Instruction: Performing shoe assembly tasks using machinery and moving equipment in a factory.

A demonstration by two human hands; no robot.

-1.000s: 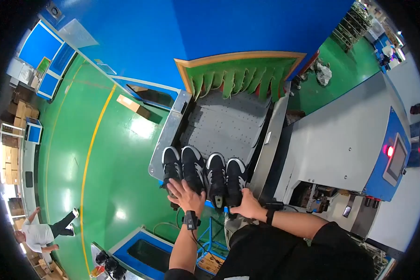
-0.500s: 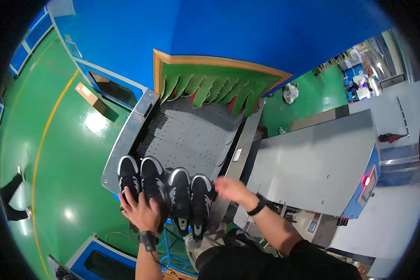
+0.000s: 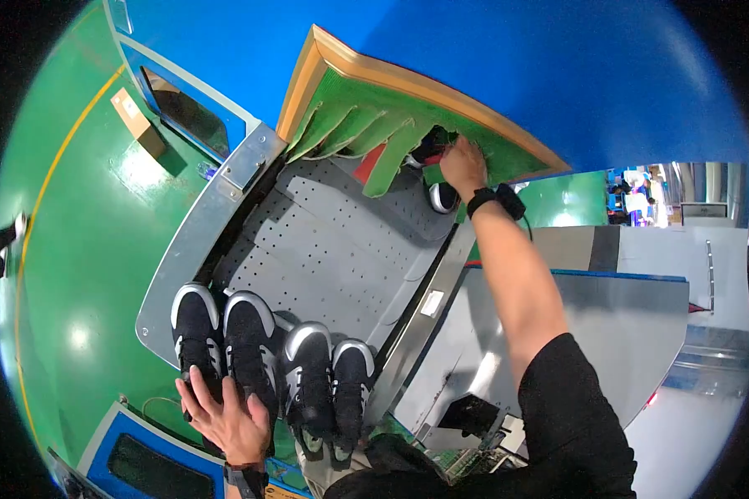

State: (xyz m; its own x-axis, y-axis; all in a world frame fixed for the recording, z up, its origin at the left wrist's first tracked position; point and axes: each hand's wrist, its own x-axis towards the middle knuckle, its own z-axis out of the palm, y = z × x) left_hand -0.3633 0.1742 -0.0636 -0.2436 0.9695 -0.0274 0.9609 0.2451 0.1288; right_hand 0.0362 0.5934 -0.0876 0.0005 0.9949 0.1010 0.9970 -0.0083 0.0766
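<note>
Several black shoes with pale toe edges stand in a row at the near end of the perforated grey conveyor belt (image 3: 308, 249). My left hand (image 3: 233, 424) lies with fingers spread over the leftmost shoe (image 3: 195, 320) and the shoe beside it (image 3: 250, 328). To the right are a third shoe (image 3: 310, 366) and a fourth shoe (image 3: 354, 374). At the far right of the opening, my right hand (image 3: 464, 164) is closed on the green curtain strips (image 3: 383, 170), fingertips partly hidden. Just below it shows the pale toe of another shoe (image 3: 443, 198), the rest covered.
A blue machine housing (image 3: 474, 58) with a wood-coloured frame (image 3: 441, 83) rises behind the curtain. Metal side rails (image 3: 195, 220) flank the belt. A grey machine cover (image 3: 549, 333) stands at right. On the green floor at left lie a cardboard box (image 3: 137, 122) and a yellow line.
My right hand has moved from beside the near shoes up to the curtain, where strips are now lifted and a shoe toe shows. My left hand stays on the shoes. The view has shifted.
</note>
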